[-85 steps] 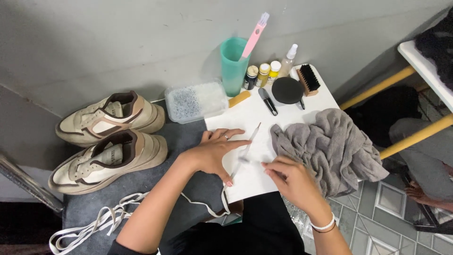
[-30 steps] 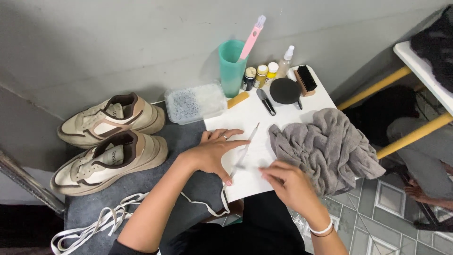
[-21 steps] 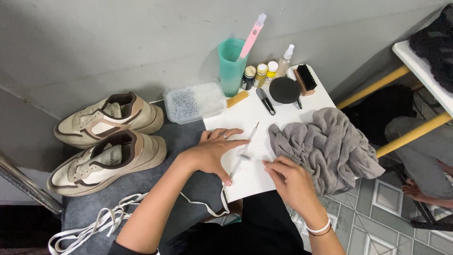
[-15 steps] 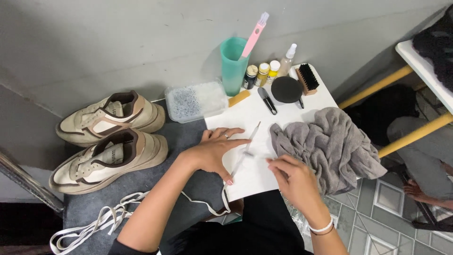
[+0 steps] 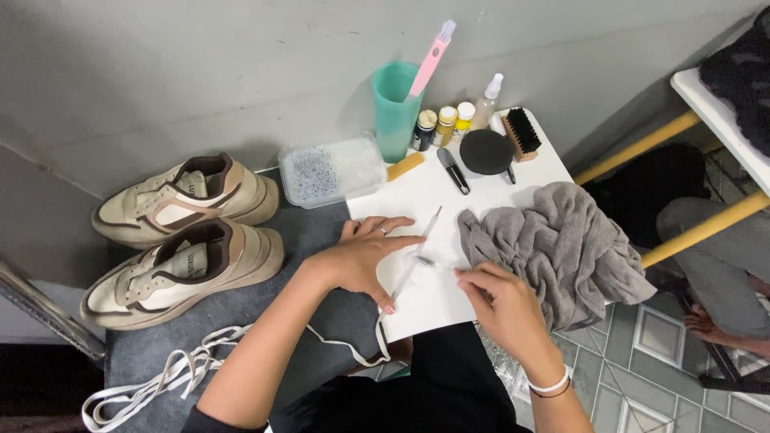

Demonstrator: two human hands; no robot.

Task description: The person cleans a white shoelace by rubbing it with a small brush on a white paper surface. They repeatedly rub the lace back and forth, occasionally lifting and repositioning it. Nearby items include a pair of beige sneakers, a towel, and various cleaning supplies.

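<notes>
Since the earlier frames little has moved: both hands stay on the white table, and the lace keeps its slant across the tabletop; the right hand has shifted only slightly.

The table's near edge lies just beside the person's lap, its left edge over the grey mat. Bare tabletop shows between the hands and the brushes at the far edge; the towel fills the right side and hangs over that edge.

The left hand lies flat, fingers spread, pressing the lace down at the table's left part. The right hand, fingers drawn together, pinches the lace near the table's middle, just beside the towel. Left of the table stand two shoes; loose laces lie on the mat.
</notes>
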